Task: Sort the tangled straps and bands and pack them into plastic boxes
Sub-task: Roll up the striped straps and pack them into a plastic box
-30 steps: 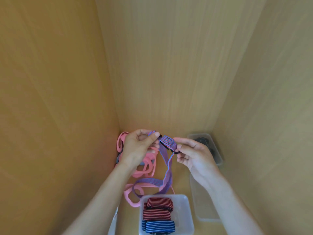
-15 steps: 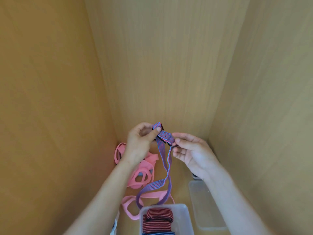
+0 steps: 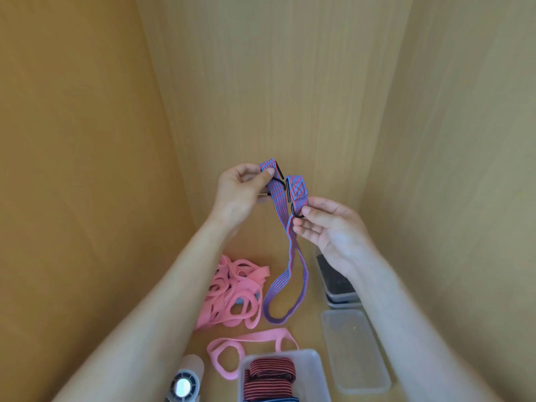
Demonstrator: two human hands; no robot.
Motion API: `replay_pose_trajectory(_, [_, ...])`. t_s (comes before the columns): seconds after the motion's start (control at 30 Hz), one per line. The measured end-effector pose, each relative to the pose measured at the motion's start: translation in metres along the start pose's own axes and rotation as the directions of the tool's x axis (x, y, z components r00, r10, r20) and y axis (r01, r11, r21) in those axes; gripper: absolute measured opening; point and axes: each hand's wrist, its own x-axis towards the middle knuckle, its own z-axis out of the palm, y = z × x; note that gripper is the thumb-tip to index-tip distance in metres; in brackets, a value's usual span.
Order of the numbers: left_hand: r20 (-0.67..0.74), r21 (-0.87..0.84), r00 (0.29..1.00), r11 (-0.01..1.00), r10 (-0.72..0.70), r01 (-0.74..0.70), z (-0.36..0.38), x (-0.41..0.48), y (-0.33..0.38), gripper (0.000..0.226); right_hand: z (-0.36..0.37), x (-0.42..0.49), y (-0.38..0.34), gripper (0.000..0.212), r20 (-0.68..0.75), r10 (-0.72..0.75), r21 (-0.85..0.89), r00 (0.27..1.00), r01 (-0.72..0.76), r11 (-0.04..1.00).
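I hold a blue-and-red striped strap (image 3: 290, 245) up in the air with both hands. My left hand (image 3: 242, 191) pinches its upper end near a black hook. My right hand (image 3: 329, 224) pinches the stitched end by a black ring. The strap's loop hangs down to the wooden floor. A tangle of pink bands (image 3: 235, 294) lies below my left arm, and one more pink band (image 3: 249, 349) lies in front of it. A clear plastic box (image 3: 314, 364) at the bottom holds rolled red-and-black striped straps (image 3: 271, 375).
A clear lid (image 3: 353, 346) lies flat on the right. Behind it stand stacked plastic boxes with dark contents (image 3: 336, 282). A small white fan-like device (image 3: 184, 382) lies at the bottom left. Wooden walls close in on the left, back and right.
Both hands have lifted the striped strap higher and pulled its ends slightly apart. The camera has tilted, so the floor items sit lower in view.
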Motion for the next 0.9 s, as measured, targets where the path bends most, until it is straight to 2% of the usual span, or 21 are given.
replay_pose_trajectory(0.13, [0.053,0.041,0.998,0.998,0.036,-0.038,0.003,0.009,0.012,0.013,0.001,0.006,-0.012,0.012,0.003,-0.02,0.009,1.0,0.02,1.0])
replay_pose_trajectory(0.3, [0.074,0.04,0.997,0.999,0.032,-0.035,0.014,0.011,0.022,0.01,0.004,0.012,-0.019,0.016,0.053,-0.008,0.075,0.999,0.004,0.997])
replay_pose_trajectory(0.47, [0.06,0.101,0.997,0.994,0.039,-0.045,0.023,0.008,0.022,0.01,0.009,0.019,-0.016,0.023,-0.016,-0.053,0.032,0.998,0.054,0.998])
replay_pose_trajectory(0.6, [0.009,0.15,0.999,0.988,0.038,-0.039,0.028,0.009,0.019,0.015,0.011,0.022,-0.014,0.02,-0.072,-0.101,-0.039,0.992,0.098,0.994])
replay_pose_trajectory(0.67, [-0.026,0.16,0.999,0.987,0.026,-0.022,0.03,0.011,0.018,0.019,0.011,0.023,-0.014,0.016,-0.089,-0.116,-0.027,0.989,0.114,0.993])
replay_pose_trajectory(0.77, [-0.045,0.136,0.999,0.991,-0.01,0.016,0.03,0.014,0.018,0.019,0.012,0.023,-0.017,0.016,-0.032,-0.118,0.052,0.992,0.12,0.991])
replay_pose_trajectory(0.9, [0.041,0.066,0.999,0.998,-0.022,0.019,0.03,0.016,0.021,0.01,0.019,0.025,-0.019,0.026,-0.053,-0.201,-0.128,0.978,0.193,0.973])
